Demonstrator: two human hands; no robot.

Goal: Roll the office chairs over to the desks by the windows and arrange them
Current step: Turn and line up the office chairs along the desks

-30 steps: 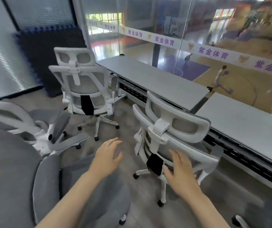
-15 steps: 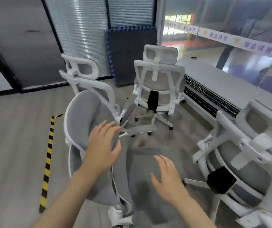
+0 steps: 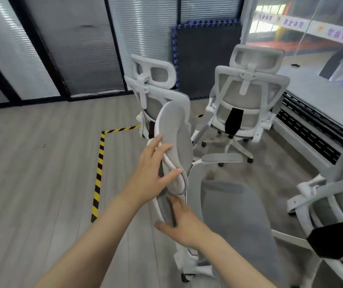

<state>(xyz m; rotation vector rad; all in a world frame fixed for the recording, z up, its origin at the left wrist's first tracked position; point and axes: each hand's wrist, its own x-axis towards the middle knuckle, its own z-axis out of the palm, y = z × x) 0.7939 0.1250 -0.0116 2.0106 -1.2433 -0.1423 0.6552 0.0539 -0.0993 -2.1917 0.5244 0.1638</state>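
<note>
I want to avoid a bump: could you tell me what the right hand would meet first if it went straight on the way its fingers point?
Probably the chair's backrest: the right hand already touches its lower frame.

The right-hand chair (image 3: 332, 215) was cut off by the frame's right and bottom edges. The nearest chair (image 3: 228, 215) hid its own wheels, and its backrest covered the right hand's (image 3: 184, 222) fingertips. The window banner's (image 3: 311, 28) lettering was blurred, perhaps Chinese characters.
</note>
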